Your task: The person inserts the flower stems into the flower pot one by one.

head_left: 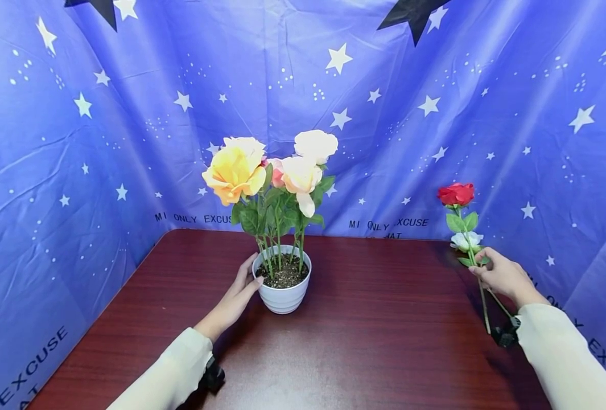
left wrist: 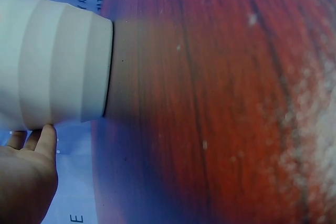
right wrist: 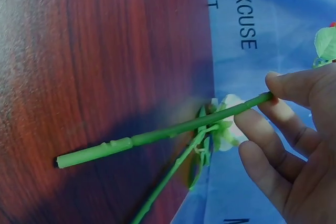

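A white ribbed flowerpot (head_left: 284,299) of soil stands upright with several artificial roses in yellow, white, cream and pink. My left hand (head_left: 235,300) rests against its left side, thumb toward the front rim; in the left wrist view the fingertips touch the ribbed wall. Over at the right, my right hand (head_left: 505,279) pinches the green stem of a red rose (head_left: 456,195) between thumb and index finger. The stem (right wrist: 157,134) has its cut end raised off the table in the right wrist view. Behind it a white rose (head_left: 466,241) lies on the table.
The dark red wooden table (head_left: 374,341) is bordered by a blue star-patterned curtain (head_left: 395,142) at the back and both sides. Black devices (head_left: 505,332) are strapped at the wrists. Black star shapes (head_left: 414,17) hang at the top.
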A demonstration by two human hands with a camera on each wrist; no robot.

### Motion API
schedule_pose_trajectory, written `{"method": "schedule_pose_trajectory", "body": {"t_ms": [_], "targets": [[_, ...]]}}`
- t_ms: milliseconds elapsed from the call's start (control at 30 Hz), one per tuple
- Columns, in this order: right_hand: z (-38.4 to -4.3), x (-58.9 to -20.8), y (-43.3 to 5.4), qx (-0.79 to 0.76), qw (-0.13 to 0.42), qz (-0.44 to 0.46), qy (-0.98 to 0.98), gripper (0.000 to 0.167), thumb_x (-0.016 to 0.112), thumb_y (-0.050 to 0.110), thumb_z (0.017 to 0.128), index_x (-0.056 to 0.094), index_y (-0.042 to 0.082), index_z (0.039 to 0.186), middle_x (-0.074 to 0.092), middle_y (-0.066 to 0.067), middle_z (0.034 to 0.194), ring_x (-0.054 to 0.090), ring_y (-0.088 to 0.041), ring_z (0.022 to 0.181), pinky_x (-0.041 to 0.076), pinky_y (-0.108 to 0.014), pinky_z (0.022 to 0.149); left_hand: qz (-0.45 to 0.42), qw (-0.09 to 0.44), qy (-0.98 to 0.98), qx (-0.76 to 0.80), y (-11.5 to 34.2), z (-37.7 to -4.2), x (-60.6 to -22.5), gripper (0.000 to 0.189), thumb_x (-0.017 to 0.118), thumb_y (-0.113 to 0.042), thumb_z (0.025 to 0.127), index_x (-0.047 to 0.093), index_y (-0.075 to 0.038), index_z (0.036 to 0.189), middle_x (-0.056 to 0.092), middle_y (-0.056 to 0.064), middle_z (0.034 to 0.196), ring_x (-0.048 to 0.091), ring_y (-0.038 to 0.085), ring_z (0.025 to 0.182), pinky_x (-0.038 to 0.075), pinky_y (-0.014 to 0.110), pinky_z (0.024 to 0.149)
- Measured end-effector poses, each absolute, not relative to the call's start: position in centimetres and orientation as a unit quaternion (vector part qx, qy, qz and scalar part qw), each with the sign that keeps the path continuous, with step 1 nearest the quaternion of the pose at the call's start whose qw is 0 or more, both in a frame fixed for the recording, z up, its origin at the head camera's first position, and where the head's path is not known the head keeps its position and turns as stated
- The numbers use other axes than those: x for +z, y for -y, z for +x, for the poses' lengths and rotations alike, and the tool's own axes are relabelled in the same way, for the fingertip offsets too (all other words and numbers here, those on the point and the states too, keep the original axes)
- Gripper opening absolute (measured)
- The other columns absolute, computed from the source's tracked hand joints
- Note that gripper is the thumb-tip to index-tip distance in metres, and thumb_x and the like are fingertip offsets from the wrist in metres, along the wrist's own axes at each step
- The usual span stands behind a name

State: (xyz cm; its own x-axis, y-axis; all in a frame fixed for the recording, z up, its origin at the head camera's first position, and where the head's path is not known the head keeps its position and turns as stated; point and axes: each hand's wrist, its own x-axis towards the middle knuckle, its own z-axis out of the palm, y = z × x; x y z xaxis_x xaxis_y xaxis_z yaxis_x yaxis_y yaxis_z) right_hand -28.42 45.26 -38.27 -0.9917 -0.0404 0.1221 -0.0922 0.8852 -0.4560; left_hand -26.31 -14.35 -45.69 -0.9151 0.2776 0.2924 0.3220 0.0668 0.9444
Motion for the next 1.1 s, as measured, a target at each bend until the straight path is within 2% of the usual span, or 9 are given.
{"method": "schedule_pose_trajectory", "body": {"t_ms": [267, 533, 833, 1100], "targets": [[-28.6, -37.5, -44.5, 0.221, 0.094, 0.049, 0.970, 0.026, 0.063, 0.022, 0.099, 0.050, 0.005, 0.114, 0.065, -0.003, 0.080, 0.061, -0.019, 0.058, 0.046, -0.033, 0.055, -0.209, 0.018, 0.730, -0.650, 14.4, -26.3, -45.9, 0.063, 0.046, -0.015, 0.107, 0.012, -0.011, 0.160, 0.013, 0.022, 0.163, 0.020, 0.042, 0.146, 0.022, 0.054, 0.115], [-28.9, -36.5, -42.9, 0.236, 0.144, 0.078, 0.958, 0.028, 0.064, 0.022, 0.099, 0.051, 0.004, 0.117, 0.071, -0.016, 0.088, 0.066, -0.016, 0.059, 0.046, -0.031, 0.056, -0.209, 0.020, 0.732, -0.648, 14.4, -26.2, -45.8, 0.063, 0.046, -0.014, 0.107, 0.012, -0.011, 0.160, 0.014, 0.023, 0.163, 0.021, 0.042, 0.146, 0.021, 0.054, 0.115], [-28.6, -34.6, -39.7, 0.284, 0.155, 0.104, 0.941, 0.030, 0.064, 0.021, 0.100, 0.051, 0.003, 0.120, 0.068, -0.023, 0.095, 0.065, -0.015, 0.058, 0.052, -0.030, 0.051, -0.207, 0.021, 0.731, -0.650, 14.3, -26.2, -45.8, 0.063, 0.047, -0.014, 0.107, 0.013, -0.011, 0.160, 0.015, 0.023, 0.162, 0.023, 0.044, 0.145, 0.022, 0.055, 0.115], [-28.6, -33.5, -36.9, 0.334, 0.150, 0.143, 0.919, 0.034, 0.066, 0.017, 0.099, 0.050, -0.001, 0.124, 0.069, -0.026, 0.096, 0.068, -0.014, 0.063, 0.057, -0.029, 0.055, -0.204, 0.020, 0.732, -0.649, 14.3, -26.3, -45.7, 0.064, 0.046, -0.014, 0.107, 0.012, -0.010, 0.160, 0.015, 0.023, 0.162, 0.024, 0.044, 0.145, 0.021, 0.055, 0.115]]}}
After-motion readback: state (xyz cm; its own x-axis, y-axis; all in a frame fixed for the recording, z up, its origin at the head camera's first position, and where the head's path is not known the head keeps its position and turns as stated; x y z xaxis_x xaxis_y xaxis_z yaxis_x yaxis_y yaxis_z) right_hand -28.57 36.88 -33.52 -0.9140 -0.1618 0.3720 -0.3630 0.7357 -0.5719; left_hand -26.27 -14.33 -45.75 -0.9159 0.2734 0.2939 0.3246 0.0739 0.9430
